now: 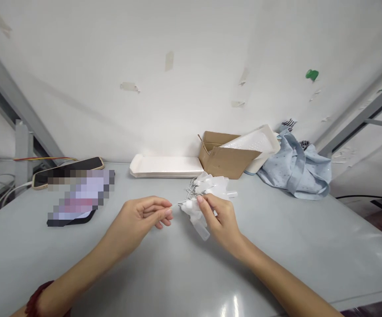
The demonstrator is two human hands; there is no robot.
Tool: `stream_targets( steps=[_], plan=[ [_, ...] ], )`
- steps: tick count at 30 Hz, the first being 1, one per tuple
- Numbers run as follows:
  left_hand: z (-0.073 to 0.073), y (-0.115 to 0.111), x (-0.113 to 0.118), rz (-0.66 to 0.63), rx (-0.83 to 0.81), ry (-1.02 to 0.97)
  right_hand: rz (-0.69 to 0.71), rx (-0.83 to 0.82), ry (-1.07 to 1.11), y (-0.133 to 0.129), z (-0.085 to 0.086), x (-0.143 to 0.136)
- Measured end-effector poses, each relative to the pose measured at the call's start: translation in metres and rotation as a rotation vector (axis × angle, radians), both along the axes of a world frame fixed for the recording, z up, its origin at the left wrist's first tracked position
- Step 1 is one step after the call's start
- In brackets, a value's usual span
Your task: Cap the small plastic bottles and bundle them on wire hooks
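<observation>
Evidently mid-handling, the left hand (154,213) pinches a thin, pale strand (175,206), while the right hand (217,215) grips a white-capped piece (189,204) beside it. Just behind, similar translucent pieces (210,184) lie heaped on the table (164,273), outside the cardboard box (232,163); how many are finished or left, I cannot tell.

Bright, even light with glare on the glossy table (164,273), soft shadows, slight blur and wide-angle edge distortion.
</observation>
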State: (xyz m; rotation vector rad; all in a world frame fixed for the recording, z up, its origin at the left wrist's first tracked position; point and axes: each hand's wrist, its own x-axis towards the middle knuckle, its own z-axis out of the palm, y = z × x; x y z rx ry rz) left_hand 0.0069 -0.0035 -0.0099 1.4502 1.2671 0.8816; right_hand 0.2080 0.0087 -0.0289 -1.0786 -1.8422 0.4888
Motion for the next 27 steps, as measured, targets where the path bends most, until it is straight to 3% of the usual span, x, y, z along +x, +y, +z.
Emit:
stream_targets(
  steps=[5, 11, 27],
  plan=[
    [0.0012, 0.0, 0.0025, -0.098, -0.114, 0.016, 0.045, -0.037, 0.01, -0.001, 0.0021, -0.0001],
    [0.006, -0.0016, 0.0001, -0.113, -0.06, 0.069, 0.136, -0.135, 0.035, -0.0054, 0.0047, -0.0008],
    [0.006, -0.0049, 0.0013, -0.121, 0.036, 0.044, 0.13, -0.182, 0.109, -0.0045, 0.0041, 0.0005]
  ],
)
